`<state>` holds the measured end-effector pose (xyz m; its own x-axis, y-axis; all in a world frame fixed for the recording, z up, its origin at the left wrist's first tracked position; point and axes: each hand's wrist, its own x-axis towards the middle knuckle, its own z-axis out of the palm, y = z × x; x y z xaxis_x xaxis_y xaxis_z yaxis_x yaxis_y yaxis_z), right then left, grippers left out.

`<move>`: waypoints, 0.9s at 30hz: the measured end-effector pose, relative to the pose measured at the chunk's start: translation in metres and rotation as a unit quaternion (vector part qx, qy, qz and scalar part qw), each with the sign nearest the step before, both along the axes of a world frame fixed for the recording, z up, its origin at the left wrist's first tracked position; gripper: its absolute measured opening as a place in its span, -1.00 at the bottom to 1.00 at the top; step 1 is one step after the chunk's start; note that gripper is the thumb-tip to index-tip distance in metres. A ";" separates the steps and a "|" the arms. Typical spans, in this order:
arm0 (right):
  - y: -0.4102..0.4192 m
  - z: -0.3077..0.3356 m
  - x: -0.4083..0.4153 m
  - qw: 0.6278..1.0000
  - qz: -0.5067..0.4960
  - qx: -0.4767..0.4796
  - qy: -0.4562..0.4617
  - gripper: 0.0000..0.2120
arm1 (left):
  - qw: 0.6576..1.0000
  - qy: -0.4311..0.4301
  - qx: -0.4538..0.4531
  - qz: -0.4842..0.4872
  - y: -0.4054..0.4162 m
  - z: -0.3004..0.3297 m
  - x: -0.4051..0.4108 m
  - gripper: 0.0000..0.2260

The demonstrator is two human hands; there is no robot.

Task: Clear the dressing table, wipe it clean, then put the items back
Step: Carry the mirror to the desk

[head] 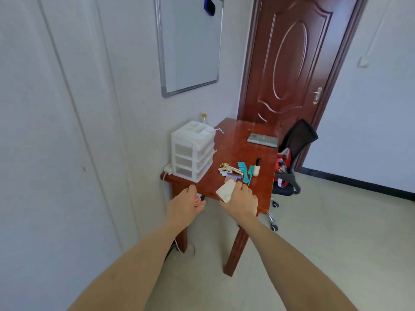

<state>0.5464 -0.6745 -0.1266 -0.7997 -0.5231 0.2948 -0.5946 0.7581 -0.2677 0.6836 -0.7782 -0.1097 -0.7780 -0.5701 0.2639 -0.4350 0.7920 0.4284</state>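
At the near edge of the table (238, 144) my right hand (241, 202) grips a pale flat case (225, 190) and my left hand (185, 204), apart from it, curls round a small reddish thing (198, 201) I cannot identify. I judge I am still clearing, so I should lift both straight off, keeping clear of the comb (246, 172), bottle (257, 167) and clips (229, 170) just beyond. Left of them stands the drawer unit (192, 151).
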 end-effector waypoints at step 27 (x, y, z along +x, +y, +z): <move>-0.096 -0.137 -0.270 0.959 -0.096 0.186 -0.193 -0.27 | 0.967 -0.191 0.008 -0.171 -0.150 -0.130 -0.327 -0.66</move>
<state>0.2763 -0.7702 -0.2635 -0.9040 -0.3668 -0.2197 -0.3456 0.9294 -0.1296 0.3562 -0.9277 -0.2399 -0.9605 -0.2643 -0.0869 -0.2782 0.9120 0.3014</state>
